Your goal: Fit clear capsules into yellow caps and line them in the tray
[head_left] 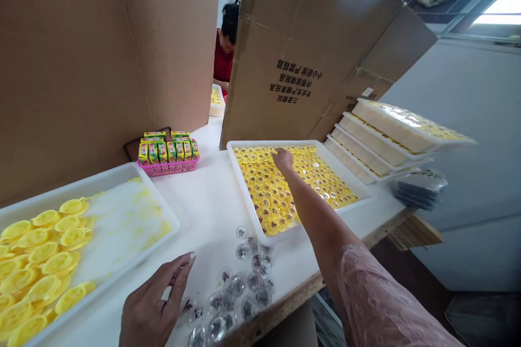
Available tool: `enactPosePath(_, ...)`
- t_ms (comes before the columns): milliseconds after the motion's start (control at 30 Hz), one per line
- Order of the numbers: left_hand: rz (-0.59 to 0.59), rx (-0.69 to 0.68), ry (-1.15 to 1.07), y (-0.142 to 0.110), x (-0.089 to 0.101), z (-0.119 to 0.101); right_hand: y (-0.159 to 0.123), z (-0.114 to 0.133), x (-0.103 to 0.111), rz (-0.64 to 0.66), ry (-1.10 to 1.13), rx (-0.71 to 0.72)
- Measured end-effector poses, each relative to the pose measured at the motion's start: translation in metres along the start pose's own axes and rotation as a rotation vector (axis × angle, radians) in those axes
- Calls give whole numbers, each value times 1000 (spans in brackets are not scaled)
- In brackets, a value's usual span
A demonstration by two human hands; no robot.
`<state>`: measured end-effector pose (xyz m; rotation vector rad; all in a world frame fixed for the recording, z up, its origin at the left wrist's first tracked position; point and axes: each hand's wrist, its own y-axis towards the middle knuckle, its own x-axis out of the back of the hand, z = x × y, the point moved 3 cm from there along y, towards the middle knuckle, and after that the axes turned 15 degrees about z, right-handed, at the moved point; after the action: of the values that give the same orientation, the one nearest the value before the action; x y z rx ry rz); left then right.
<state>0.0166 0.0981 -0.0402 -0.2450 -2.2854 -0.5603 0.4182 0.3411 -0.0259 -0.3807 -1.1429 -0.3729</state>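
Note:
My right hand point(284, 160) reaches to the back of a white tray point(249, 201), fingers curled down among rows of round yellow pieces with clear domes point(271, 195). Whatever its fingertips grip is hidden. Above the table, between a second tray point(165, 217) and some loose clear domes point(238, 285), hovers my left hand point(157, 299). Its thumb and finger come together at the tips; anything between them is too small to name. Dark bits show inside the loose domes. Yellow round cups point(44, 252) lie heaped at the left of the second tray.
A pink basket point(169, 167) of small yellow-green boxes stands at the back. Filled trays point(385, 138) are stacked at right beside dark packs point(421, 188). Cardboard sheets point(309, 54) wall the table's back. Another person point(223, 59) sits beyond the gap. The table's front edge is near me.

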Motion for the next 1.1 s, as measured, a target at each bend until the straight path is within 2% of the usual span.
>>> enactPosePath(233, 4, -48, 71, 3, 1, -2, 5, -13, -14, -34, 45, 26)
enactPosePath(400, 6, -42, 53, 1, -1, 1, 3, -14, -5, -59, 60, 78)
enactPosePath(467, -12, 6, 28, 0, 1, 0, -7, -10, 2, -67, 66, 105)
enactPosePath(533, -58, 112, -46, 0, 5, -2, -24, 0, 9, -82, 80, 147)
enactPosePath(600, -141, 261, -208, 1, 11, -3, -53, 19, 12, -121, 112, 260)
enactPosePath(667, -270, 377, -403, 2, 16, -2, -98, 47, 13, -205, 185, 561)
enactPosePath(700, -326, 408, -479, 2, 18, -2, -124, 62, 11, -190, 217, 701)
enactPosePath(800, -368, 446, -597, 0, 22, -2, -205, 106, -7, 40, 299, 1040)
enactPosePath(867, -319, 461, -619, -6, 25, -2, -247, 134, -23, 199, 332, 1146)
enactPosePath(967, -173, 474, -609, -20, 30, -5, -282, 177, -47, 382, 280, 1185)
enactPosePath(1100, 71, 444, -471, -41, 40, -7, -303, 237, -83, 681, 69, 1216)
